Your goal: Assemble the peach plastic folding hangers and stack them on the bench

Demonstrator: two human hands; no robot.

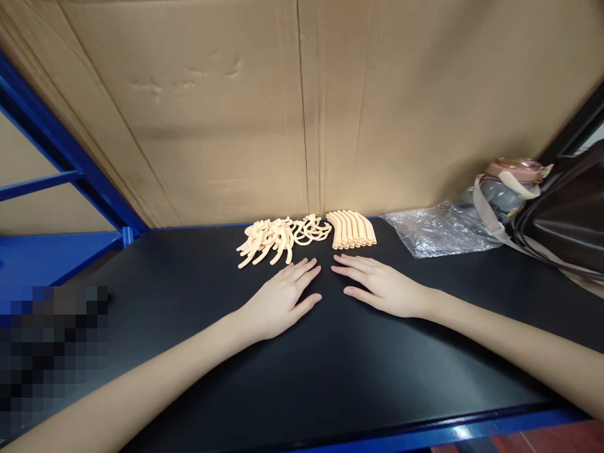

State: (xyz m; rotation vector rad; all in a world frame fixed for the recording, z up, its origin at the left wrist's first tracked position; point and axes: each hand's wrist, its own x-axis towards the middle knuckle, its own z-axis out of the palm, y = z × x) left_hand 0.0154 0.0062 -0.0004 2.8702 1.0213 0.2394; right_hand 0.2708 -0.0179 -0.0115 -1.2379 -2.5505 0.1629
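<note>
My left hand (pixel 283 299) lies palm down on the black tabletop (pixel 330 371), fingers stretched out, holding nothing. Opposite it, my right hand (pixel 384 286) rests the same way with its fingers apart. Just beyond my left hand is a loose pile of curved, peach-coloured pieces (pixel 268 239). Thin ring-like or hooked pieces (pixel 311 229) of the same colour lie in the middle. Behind my right hand, several bent peach tubes (pixel 352 229) are lined up side by side in a neat stack. Neither hand touches these pieces.
A clear plastic bag (pixel 438 229) lies flat at the back right. Beside it stands a transparent bottle with a pink lid (pixel 516 170) and a strap, near a dark brown bag (pixel 566 207). Cardboard (pixel 212 113) walls the back; a blue metal frame (pixel 80 151) stands left.
</note>
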